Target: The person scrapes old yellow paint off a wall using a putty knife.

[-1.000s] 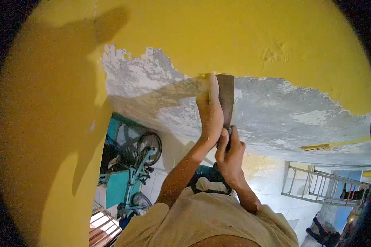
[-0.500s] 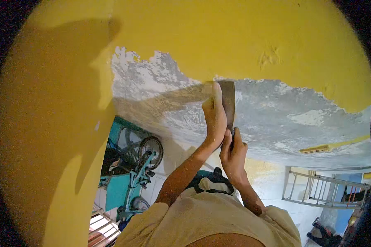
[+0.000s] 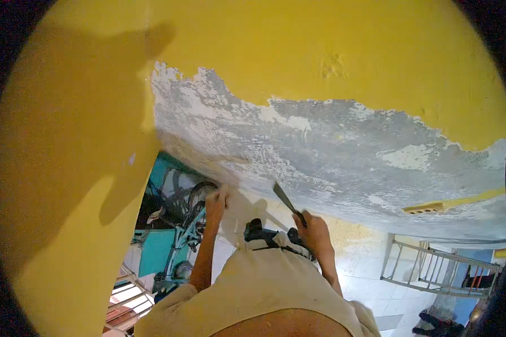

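Two bare hands appeared in the head view, both held low and clear of the scraped surface. Right hand (image 3: pixel 315 231): fingers closed around the handle of a paint scraper (image 3: pixel 287 202), its narrow blade angled up and to the left, the tip just short of the bare grey plaster (image 3: pixel 331 146) and not touching it. Left hand (image 3: pixel 215 203): raised beside the lower edge of the scraped patch, fingers loosely curled with nothing visibly held; whether the fingertips touched the wall could not be told. Yellow paint (image 3: pixel 298 45) covered the surface above and to the left of the stripped area, meeting the grey plaster along a ragged border. One yellow strip (image 3: pixel 433 206) of remaining paint lay at the patch's lower right. Person's light shirt (image 3: pixel 264 292) filled the lower centre of the frame. Teal bicycle (image 3: pixel 180 236) stood below on the tiled floor (image 3: pixel 365 275), left of the arms; a metal ladder (image 3: pixel 427 269) lay at lower right, well apart from both hands.
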A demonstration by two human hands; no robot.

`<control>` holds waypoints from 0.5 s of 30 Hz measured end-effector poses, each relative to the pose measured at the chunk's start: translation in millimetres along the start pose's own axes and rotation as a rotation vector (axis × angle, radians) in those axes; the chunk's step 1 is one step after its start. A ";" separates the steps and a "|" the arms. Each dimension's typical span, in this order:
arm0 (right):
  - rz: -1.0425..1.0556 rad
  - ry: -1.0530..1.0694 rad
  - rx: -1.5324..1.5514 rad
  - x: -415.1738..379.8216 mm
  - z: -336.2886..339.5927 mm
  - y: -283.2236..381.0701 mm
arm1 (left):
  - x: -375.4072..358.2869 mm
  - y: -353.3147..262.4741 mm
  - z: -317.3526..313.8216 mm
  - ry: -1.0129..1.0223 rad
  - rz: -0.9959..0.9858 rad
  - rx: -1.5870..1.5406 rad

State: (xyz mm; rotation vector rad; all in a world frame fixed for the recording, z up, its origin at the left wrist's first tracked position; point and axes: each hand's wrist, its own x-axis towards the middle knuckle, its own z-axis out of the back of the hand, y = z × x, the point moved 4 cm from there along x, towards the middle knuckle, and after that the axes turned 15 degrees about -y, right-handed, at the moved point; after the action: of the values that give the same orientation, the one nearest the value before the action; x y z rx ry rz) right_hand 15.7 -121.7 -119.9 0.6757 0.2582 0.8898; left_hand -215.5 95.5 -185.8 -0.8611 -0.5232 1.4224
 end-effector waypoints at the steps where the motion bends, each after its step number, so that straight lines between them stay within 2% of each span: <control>1: -0.072 0.056 0.002 -17.4 5.1 -20.3 | -17.6 27.4 5.3 0.117 -0.114 0.145; 2: -0.141 0.110 0.002 -32.2 10.8 -39.3 | -28.9 45.4 2.1 0.233 -0.229 0.285; 3: -0.139 0.110 0.000 -45.4 16.4 -56.0 | -36.2 38.0 0.1 0.232 -0.228 0.283; 5: -0.263 0.078 -0.050 -58.4 28.3 -88.6 | -53.3 0.8 5.7 -0.057 -0.406 -0.045; 7: -0.236 0.029 -0.131 -50.3 43.7 -101.9 | -36.8 -42.1 -11.2 -0.234 -0.588 0.148; 9: -0.217 -0.074 -0.174 -31.5 64.7 -104.4 | -47.2 -160.9 -2.6 -0.523 -0.713 -0.162; 12: -0.211 -0.213 -0.051 -8.7 98.7 -96.1 | -33.2 -256.5 -7.0 -0.785 -1.135 -0.184; 13: -0.272 -0.196 -0.030 -5.1 103.6 -99.9 | -27.4 -280.7 -15.2 -0.876 -1.268 -0.181; 14: -0.256 -0.185 -0.032 -2.0 107.8 -99.8 | -19.7 -298.9 -25.9 -0.892 -1.257 -0.173; 15: -0.296 -0.145 -0.040 -4.2 109.6 -101.8 | -17.2 -311.1 -35.6 -0.990 -1.262 -0.142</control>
State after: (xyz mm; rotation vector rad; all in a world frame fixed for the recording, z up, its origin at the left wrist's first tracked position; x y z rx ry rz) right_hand 129.1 -217.6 -101.4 0.6422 0.2034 0.5586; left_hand 5.9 92.1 36.3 0.2333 -1.5703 0.5003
